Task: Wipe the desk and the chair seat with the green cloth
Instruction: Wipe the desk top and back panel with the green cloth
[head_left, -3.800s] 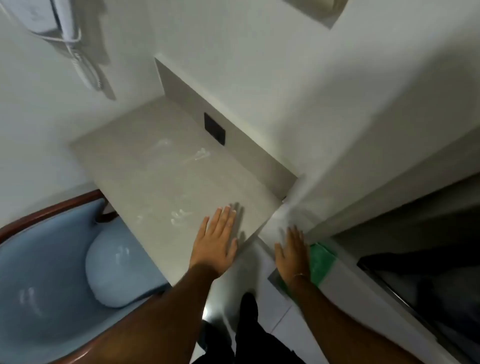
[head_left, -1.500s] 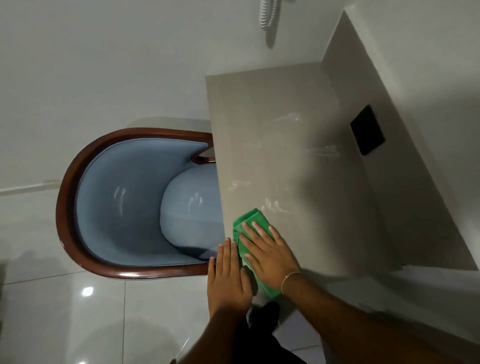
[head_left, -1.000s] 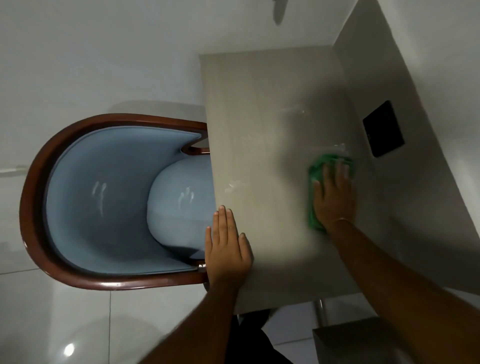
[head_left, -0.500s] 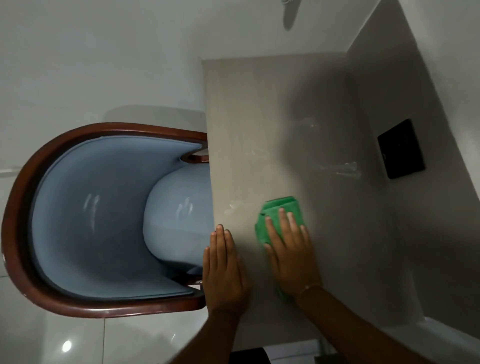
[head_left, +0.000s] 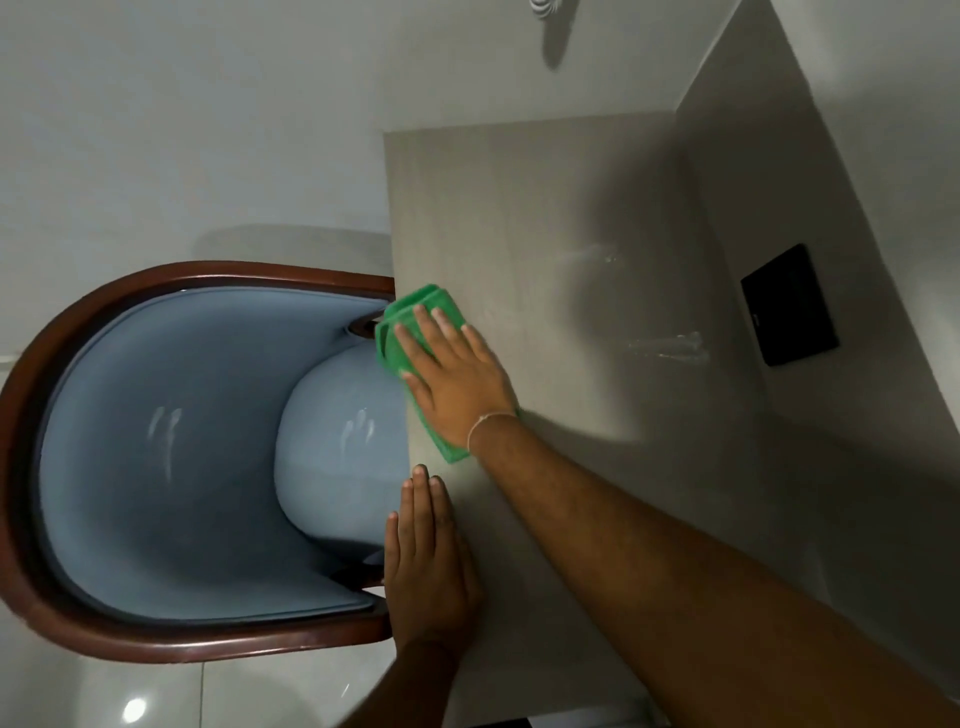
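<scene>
The grey desk (head_left: 561, 218) fills the middle and right of the view. My right hand (head_left: 454, 376) presses flat on the folded green cloth (head_left: 415, 312) at the desk's left edge, the cloth slightly overhanging toward the chair. My left hand (head_left: 428, 561) lies flat, fingers together, on the desk's left edge nearer to me, holding nothing. The chair has a blue padded seat (head_left: 337, 441) tucked partly under the desk, and pale smudges show on the seat. White smears (head_left: 670, 345) remain on the desk near the back panel.
A curved dark wooden frame (head_left: 67, 613) wraps the blue chair back at left. A black wall plate (head_left: 789, 304) sits on the grey panel behind the desk. A coiled phone cord (head_left: 543, 5) hangs at the top. Glossy floor tiles (head_left: 156, 696) lie below.
My right hand has slid the green cloth from the middle of the desk to its left edge, farther from me. My left hand has stayed at the near left edge.
</scene>
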